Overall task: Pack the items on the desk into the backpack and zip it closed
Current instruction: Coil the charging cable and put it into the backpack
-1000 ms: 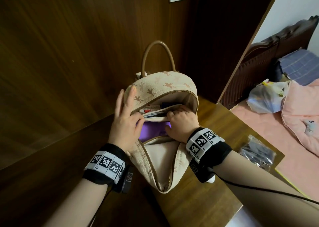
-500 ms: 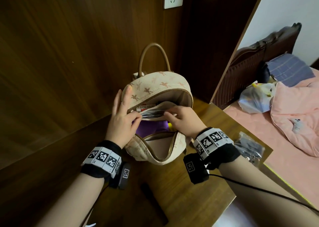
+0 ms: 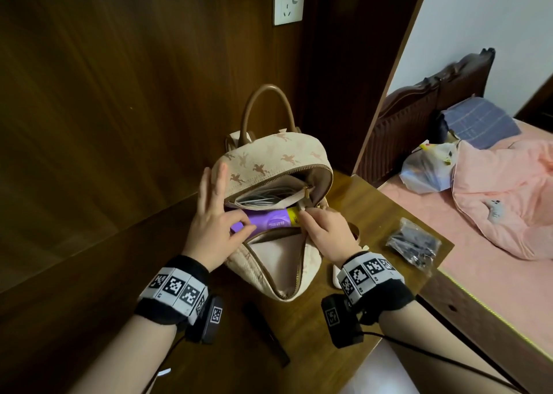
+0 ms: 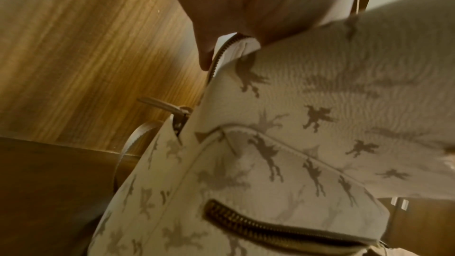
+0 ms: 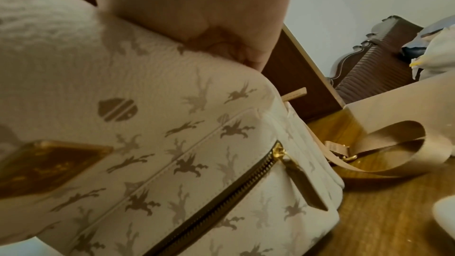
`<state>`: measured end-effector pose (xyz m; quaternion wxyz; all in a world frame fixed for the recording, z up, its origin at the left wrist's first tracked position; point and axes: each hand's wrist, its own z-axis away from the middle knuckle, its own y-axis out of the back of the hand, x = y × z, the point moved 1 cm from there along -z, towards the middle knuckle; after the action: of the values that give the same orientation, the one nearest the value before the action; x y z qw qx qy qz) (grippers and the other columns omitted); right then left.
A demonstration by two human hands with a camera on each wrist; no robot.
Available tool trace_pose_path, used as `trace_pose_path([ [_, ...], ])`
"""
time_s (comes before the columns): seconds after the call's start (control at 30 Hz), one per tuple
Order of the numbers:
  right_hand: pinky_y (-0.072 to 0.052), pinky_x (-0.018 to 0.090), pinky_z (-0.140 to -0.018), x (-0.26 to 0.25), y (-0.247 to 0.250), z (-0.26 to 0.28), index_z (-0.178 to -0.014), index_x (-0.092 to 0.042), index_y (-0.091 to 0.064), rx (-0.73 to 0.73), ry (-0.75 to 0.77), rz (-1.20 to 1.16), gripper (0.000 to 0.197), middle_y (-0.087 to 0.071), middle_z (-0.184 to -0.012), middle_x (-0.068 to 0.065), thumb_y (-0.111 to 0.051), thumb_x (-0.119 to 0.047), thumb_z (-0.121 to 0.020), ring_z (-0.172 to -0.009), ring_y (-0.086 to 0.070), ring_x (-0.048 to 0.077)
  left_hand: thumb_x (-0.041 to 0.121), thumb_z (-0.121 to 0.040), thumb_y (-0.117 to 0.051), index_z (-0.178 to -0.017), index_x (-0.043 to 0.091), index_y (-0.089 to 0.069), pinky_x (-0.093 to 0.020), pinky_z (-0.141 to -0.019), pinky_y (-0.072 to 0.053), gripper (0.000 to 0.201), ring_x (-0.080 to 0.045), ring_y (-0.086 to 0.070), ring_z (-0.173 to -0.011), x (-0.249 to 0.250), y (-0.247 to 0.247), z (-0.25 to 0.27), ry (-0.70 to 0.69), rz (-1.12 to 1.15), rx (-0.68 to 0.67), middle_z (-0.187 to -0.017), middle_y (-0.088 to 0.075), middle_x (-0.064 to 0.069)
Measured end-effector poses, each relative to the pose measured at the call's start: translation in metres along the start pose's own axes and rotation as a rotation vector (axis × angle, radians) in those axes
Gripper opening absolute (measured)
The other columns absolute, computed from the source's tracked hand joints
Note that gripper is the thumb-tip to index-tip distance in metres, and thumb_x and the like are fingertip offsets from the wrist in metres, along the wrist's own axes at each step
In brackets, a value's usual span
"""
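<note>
I have the backpack (image 3: 270, 166) standing on the surface (image 3: 374, 202) against the wooden wall, its main opening gaping towards me, and the purple packet (image 3: 269, 220) lies across the mouth, low inside, below the inner pocket stuffed with papers; my judgement is that the step in hand is seating that packet so the zip can run over it; to do it well I should press it down flat and level, keep the front flap pulled towards me, and clear the yellow end from the zip teeth before drawing anything closed; a dark plastic bag (image 3: 414, 245) sits on the surface well apart to my right, and a dark slim thing (image 3: 264, 332) lies near my left wrist, so I judge the packing is not finished; my left hand (image 3: 215, 229) is at the left rim of the opening, long fingers (image 3: 221, 173) straight against the side of the bag and thumb curled in, touching the packet's left end; my right hand (image 3: 327, 233) is knuckles up at the right rim, fingers curled down at the yellow end, though whether they pinch it or the zip I cannot tell; both wrists are bent down over the bag, forearms converging from either side.
</note>
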<state>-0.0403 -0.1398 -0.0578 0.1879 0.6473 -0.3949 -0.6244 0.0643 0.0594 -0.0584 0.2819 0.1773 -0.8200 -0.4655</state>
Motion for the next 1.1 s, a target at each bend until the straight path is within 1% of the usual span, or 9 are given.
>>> trace_pose_path([
  [0.1,-0.029,0.018,-0.055,0.001,-0.001,0.009,-0.058,-0.031,-0.039,0.024,0.005,-0.025,0.038,-0.04,-0.051,-0.01,-0.031,-0.04,-0.094,-0.052,-0.041,0.005,0.025,-0.08,-0.069,-0.074,0.017,-0.069,-0.043,-0.109,-0.018,0.011,-0.03,0.012,-0.147,0.002,-0.002,0.011,-0.016,-0.052,0.022,-0.161,0.008,-0.005],
  [0.27,-0.032,0.018,-0.06,0.0,-0.002,0.025,-0.067,-0.016,-0.049,0.04,-0.032,-0.102,0.039,-0.046,-0.059,-0.007,-0.036,-0.027,-0.101,-0.059,-0.045,0.008,0.027,-0.084,-0.06,-0.079,0.012,-0.07,-0.047,-0.113,-0.017,0.019,-0.038,0.001,-0.146,0.004,-0.008,0.025,-0.036,-0.102,0.062,-0.16,0.002,-0.009],
  [0.53,-0.031,0.012,-0.057,0.0,-0.009,0.046,-0.064,-0.028,-0.043,0.252,0.002,-0.172,0.032,-0.045,-0.058,-0.01,-0.034,-0.032,-0.095,-0.061,-0.047,0.004,0.03,-0.082,-0.062,-0.095,0.002,-0.068,-0.055,-0.108,-0.024,0.031,-0.045,-0.007,-0.142,0.012,-0.013,0.042,-0.048,-0.181,0.105,-0.158,-0.002,-0.014],
  [0.67,-0.035,0.025,-0.06,0.003,-0.009,0.05,-0.07,-0.02,-0.052,0.316,-0.038,-0.192,0.035,-0.05,-0.063,-0.008,-0.032,-0.035,-0.094,-0.063,-0.047,0.008,0.03,-0.083,-0.06,-0.098,0.005,-0.069,-0.053,-0.106,-0.024,0.031,-0.046,-0.006,-0.142,0.013,-0.012,0.045,-0.067,-0.188,0.106,-0.158,0.005,-0.01],
  [0.73,-0.032,0.024,-0.059,0.002,-0.009,0.049,-0.067,-0.027,-0.047,0.363,-0.054,-0.214,0.032,-0.046,-0.061,-0.011,-0.032,-0.034,-0.094,-0.06,-0.045,0.006,0.031,-0.085,-0.056,-0.099,0.008,-0.07,-0.051,-0.106,-0.025,0.031,-0.045,-0.005,-0.143,0.013,-0.01,0.044,-0.074,-0.187,0.093,-0.158,0.006,-0.008],
  [0.8,-0.032,0.023,-0.059,0.0,-0.009,0.047,-0.066,-0.031,-0.044,0.411,-0.075,-0.245,0.031,-0.044,-0.06,-0.011,-0.031,-0.033,-0.094,-0.06,-0.044,0.005,0.035,-0.091,-0.049,-0.098,0.012,-0.07,-0.049,-0.108,-0.021,0.032,-0.041,-0.001,-0.144,0.011,-0.006,0.041,-0.065,-0.174,0.074,-0.159,0.008,-0.006],
  [0.97,-0.039,0.029,-0.064,-0.001,-0.006,0.036,-0.076,-0.014,-0.053,0.44,-0.104,-0.291,0.035,-0.051,-0.066,-0.003,-0.031,-0.032,-0.097,-0.065,-0.048,0.012,0.048,-0.093,-0.032,-0.083,0.01,-0.07,-0.031,-0.114,-0.009,0.055,-0.017,0.002,-0.147,0.013,0.004,0.035,0.098,0.134,0.0,-0.158,0.017,0.013],
  [1.03,-0.04,0.024,-0.067,-0.006,-0.001,0.032,-0.087,-0.016,-0.055,0.364,-0.098,-0.294,0.028,-0.056,-0.075,-0.004,-0.034,-0.028,-0.1,-0.072,-0.053,0.008,0.056,-0.089,-0.027,-0.098,0.007,-0.069,-0.023,-0.114,-0.008,0.065,0.003,0.0,-0.143,0.012,0.001,0.038,0.209,0.344,-0.003,-0.157,0.014,0.022],
  [1.1,-0.04,0.021,-0.072,-0.009,0.004,0.031,-0.1,-0.018,-0.055,0.291,-0.084,-0.272,0.02,-0.059,-0.087,-0.005,-0.037,-0.026,-0.1,-0.081,-0.055,0.006,0.065,-0.086,-0.025,-0.133,0.01,-0.051,-0.034,-0.118,-0.016,0.076,0.012,-0.004,-0.14,0.011,-0.003,0.039,0.347,0.511,-0.002,-0.157,0.006,0.026],
])
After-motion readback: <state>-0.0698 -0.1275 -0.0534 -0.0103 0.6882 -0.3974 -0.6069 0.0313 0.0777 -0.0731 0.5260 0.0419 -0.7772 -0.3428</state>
